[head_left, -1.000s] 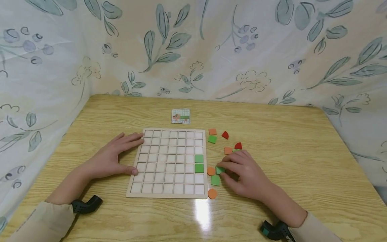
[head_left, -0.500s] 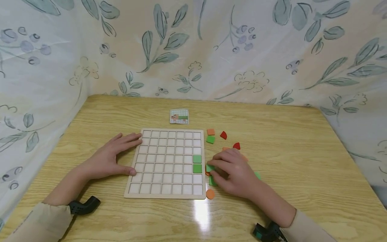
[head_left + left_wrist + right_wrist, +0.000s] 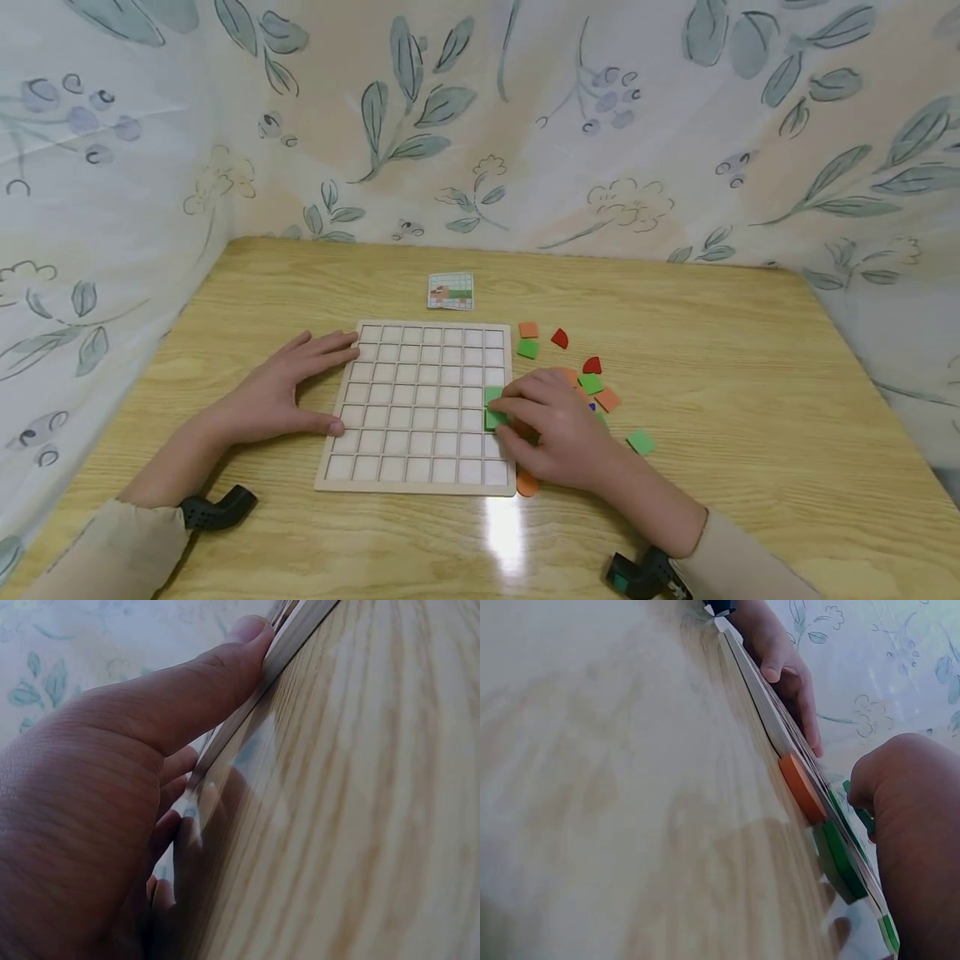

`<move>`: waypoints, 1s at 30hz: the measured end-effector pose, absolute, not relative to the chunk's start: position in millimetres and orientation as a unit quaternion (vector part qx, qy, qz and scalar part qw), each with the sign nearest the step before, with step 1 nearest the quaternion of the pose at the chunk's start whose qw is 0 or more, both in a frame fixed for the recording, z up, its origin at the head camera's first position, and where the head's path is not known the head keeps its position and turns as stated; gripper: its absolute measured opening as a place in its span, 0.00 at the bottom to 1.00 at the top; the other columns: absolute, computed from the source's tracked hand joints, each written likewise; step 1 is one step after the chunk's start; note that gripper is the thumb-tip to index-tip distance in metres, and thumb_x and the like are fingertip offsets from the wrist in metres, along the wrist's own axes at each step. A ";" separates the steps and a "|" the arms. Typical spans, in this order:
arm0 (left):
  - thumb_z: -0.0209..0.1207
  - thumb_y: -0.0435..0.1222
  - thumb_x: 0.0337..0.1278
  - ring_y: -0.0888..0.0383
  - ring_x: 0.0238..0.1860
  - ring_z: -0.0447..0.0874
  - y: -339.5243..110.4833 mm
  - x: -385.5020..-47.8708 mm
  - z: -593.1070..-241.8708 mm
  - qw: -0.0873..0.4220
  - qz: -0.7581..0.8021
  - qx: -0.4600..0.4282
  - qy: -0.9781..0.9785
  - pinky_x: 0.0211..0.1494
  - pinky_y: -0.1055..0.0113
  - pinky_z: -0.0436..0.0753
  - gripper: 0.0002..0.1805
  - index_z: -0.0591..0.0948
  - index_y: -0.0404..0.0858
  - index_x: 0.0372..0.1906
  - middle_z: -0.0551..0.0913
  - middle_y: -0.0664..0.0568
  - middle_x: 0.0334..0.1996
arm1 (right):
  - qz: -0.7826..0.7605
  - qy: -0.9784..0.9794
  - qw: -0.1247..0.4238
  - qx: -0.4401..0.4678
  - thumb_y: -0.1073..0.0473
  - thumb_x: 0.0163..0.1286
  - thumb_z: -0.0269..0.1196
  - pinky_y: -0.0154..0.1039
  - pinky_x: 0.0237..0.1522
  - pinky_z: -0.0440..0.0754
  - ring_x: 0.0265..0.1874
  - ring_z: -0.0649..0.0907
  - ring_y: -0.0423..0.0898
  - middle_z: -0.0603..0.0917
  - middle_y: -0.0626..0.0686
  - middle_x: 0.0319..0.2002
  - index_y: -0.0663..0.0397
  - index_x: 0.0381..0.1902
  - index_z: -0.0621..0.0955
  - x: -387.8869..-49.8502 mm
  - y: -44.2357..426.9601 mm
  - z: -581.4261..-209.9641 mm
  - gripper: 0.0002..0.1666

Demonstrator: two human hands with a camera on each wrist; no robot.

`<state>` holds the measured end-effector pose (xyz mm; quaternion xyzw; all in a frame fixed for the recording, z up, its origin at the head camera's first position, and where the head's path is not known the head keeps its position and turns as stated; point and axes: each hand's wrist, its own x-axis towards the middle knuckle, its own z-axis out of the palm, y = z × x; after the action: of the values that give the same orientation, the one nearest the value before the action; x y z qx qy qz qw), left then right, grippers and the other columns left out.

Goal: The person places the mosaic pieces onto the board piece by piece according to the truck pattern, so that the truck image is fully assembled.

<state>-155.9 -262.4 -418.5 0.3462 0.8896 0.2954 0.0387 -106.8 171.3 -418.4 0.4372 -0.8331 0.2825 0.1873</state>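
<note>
Green tile [image 3: 494,417] in the head view is a small flat square, plain green, pinched between the thumb and fingertips of the right hand [image 3: 558,429]. It's over the right-hand column of the pale wooden grid board [image 3: 426,396], around the middle rows. Another green square [image 3: 492,393] peeks out just on the far side of it. Left hand [image 3: 281,396] has its fingers and thumb spread apart, touching the board's left edge. Picture card [image 3: 451,291] lies beyond the far edge, loose pieces on the table [image 3: 735,358] to the right.

Compared with half a second ago, the tile was just off the board's right edge, so it's come left along with the hand. That also uncovers a loose green square [image 3: 641,442] on the right. Left hand hasn't really budged.

Left wrist cam: thumb on the board's edge, other fingers apart from it, tips partly hidden.

Right wrist cam: an orange piece [image 3: 802,789] and a thick-looking green piece [image 3: 840,862] sit along the board's edge. There's green by the right hand too, but can't tell the finger grip from here.
</note>
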 end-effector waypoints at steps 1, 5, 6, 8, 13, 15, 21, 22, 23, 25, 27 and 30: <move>0.81 0.58 0.53 0.44 0.85 0.60 -262.8 -155.4 -418.6 0.039 0.296 0.344 0.890 0.90 0.54 0.40 0.55 0.71 0.43 0.84 0.63 0.48 0.86 | 0.283 -0.831 0.188 0.440 0.60 0.68 0.73 0.49 0.52 0.83 0.48 0.85 0.48 0.89 0.48 0.46 0.54 0.49 0.93 -107.5 168.8 -418.8 0.12; 0.81 0.58 0.52 0.44 0.85 0.59 -263.4 -154.5 -418.7 0.042 0.296 0.339 0.892 0.90 0.56 0.40 0.56 0.71 0.44 0.84 0.63 0.49 0.86 | 0.278 -0.831 0.184 0.444 0.60 0.68 0.73 0.49 0.53 0.82 0.49 0.84 0.48 0.88 0.48 0.45 0.54 0.49 0.93 -109.3 160.5 -417.1 0.12; 0.81 0.58 0.52 0.44 0.85 0.60 -263.5 -154.5 -418.8 0.040 0.296 0.340 0.892 0.90 0.56 0.40 0.56 0.72 0.44 0.83 0.63 0.49 0.86 | 0.275 -0.833 0.182 0.444 0.59 0.68 0.73 0.49 0.53 0.81 0.49 0.84 0.48 0.88 0.47 0.45 0.54 0.49 0.93 -109.4 158.6 -416.4 0.13; 0.81 0.58 0.52 0.45 0.85 0.59 -263.8 -154.5 -418.6 0.041 0.294 0.342 0.892 0.90 0.56 0.40 0.56 0.71 0.44 0.84 0.63 0.49 0.86 | 0.270 -0.836 0.178 0.443 0.58 0.69 0.74 0.50 0.56 0.80 0.49 0.83 0.47 0.87 0.47 0.45 0.53 0.50 0.93 -109.6 154.8 -415.4 0.13; 0.81 0.58 0.53 0.44 0.85 0.60 -263.6 -154.4 -417.5 0.037 0.293 0.346 0.890 0.90 0.54 0.40 0.56 0.71 0.44 0.84 0.63 0.48 0.86 | 0.252 -0.844 0.170 0.441 0.56 0.70 0.73 0.49 0.59 0.77 0.49 0.82 0.47 0.87 0.46 0.45 0.50 0.50 0.93 -110.2 146.8 -415.9 0.13; 0.81 0.58 0.53 0.43 0.85 0.60 -263.4 -154.4 -416.8 0.037 0.294 0.347 0.890 0.90 0.53 0.41 0.56 0.71 0.43 0.84 0.63 0.48 0.86 | 0.245 -0.846 0.171 0.442 0.56 0.70 0.72 0.49 0.58 0.77 0.49 0.82 0.46 0.87 0.46 0.45 0.50 0.50 0.93 -110.4 144.3 -417.2 0.12; 0.81 0.57 0.53 0.42 0.84 0.60 -262.0 -155.5 -416.4 0.037 0.295 0.347 0.890 0.90 0.50 0.41 0.55 0.72 0.42 0.83 0.63 0.48 0.86 | 0.244 -0.849 0.165 0.438 0.56 0.70 0.73 0.47 0.55 0.77 0.48 0.82 0.46 0.87 0.45 0.45 0.49 0.49 0.92 -110.3 142.8 -418.8 0.11; 0.81 0.57 0.54 0.42 0.85 0.60 -261.8 -155.4 -416.3 0.038 0.295 0.346 0.890 0.90 0.50 0.41 0.55 0.72 0.42 0.83 0.63 0.48 0.86 | 0.246 -0.851 0.160 0.436 0.56 0.70 0.73 0.46 0.55 0.77 0.49 0.81 0.46 0.87 0.45 0.45 0.50 0.49 0.92 -110.2 142.9 -418.5 0.11; 0.81 0.57 0.54 0.42 0.85 0.59 -261.9 -155.4 -416.4 0.039 0.296 0.345 0.890 0.90 0.50 0.41 0.55 0.71 0.42 0.83 0.63 0.48 0.86 | 0.246 -0.852 0.157 0.435 0.56 0.70 0.73 0.46 0.54 0.77 0.49 0.81 0.46 0.87 0.45 0.45 0.50 0.49 0.92 -110.2 143.1 -418.8 0.12; 0.81 0.57 0.53 0.43 0.85 0.59 -262.0 -155.0 -416.3 0.042 0.298 0.343 0.890 0.90 0.51 0.41 0.55 0.71 0.43 0.83 0.63 0.48 0.86 | 0.246 -0.854 0.152 0.433 0.56 0.71 0.73 0.45 0.54 0.77 0.49 0.81 0.46 0.87 0.45 0.46 0.49 0.50 0.92 -110.3 143.4 -419.6 0.12; 0.81 0.57 0.53 0.44 0.85 0.58 -262.3 -154.8 -416.8 0.043 0.299 0.342 0.890 0.90 0.54 0.40 0.55 0.71 0.43 0.84 0.62 0.49 0.86 | 0.246 -0.855 0.150 0.432 0.55 0.71 0.73 0.45 0.54 0.77 0.49 0.81 0.45 0.87 0.45 0.46 0.49 0.50 0.92 -110.7 143.6 -420.8 0.12; 0.82 0.58 0.52 0.45 0.85 0.58 -262.9 -155.1 -417.9 0.041 0.298 0.339 0.891 0.90 0.57 0.39 0.56 0.71 0.44 0.84 0.62 0.49 0.86 | 0.247 -0.855 0.148 0.431 0.55 0.71 0.73 0.45 0.54 0.77 0.49 0.81 0.45 0.87 0.45 0.46 0.49 0.50 0.92 -111.2 143.5 -422.0 0.12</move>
<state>-155.1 -262.9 -417.9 0.3393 0.8913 0.2980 0.0413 -111.2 143.5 -422.0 0.4312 -0.8551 0.2467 0.1482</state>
